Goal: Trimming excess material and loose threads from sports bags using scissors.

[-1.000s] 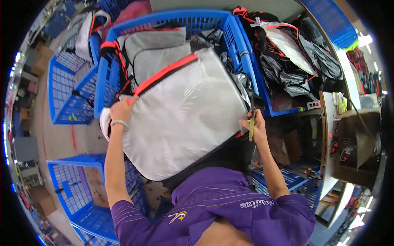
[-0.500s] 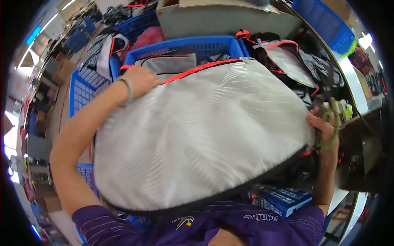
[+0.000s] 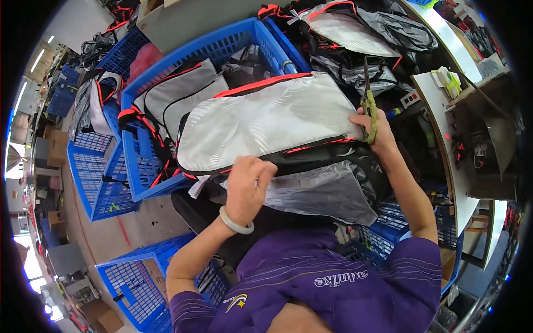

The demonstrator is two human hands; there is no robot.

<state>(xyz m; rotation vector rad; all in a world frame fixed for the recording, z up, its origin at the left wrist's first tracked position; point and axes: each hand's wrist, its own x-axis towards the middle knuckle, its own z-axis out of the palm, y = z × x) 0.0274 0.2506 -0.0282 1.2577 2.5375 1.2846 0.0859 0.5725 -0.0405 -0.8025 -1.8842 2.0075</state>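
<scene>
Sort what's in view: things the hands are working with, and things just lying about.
Working with:
silver-white bag, left hand at its near edge
scissors, in the right hand

Apparently just lying about:
blue crate, lower left
pinkish-red bundle, upper left
cardboard box, bottom left

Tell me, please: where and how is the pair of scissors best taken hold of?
Grip the scissors by the yellow-green handles, probably best from the near side: the dark blades point away, toward the picture's top, and the right hand holds the handle end.
</scene>
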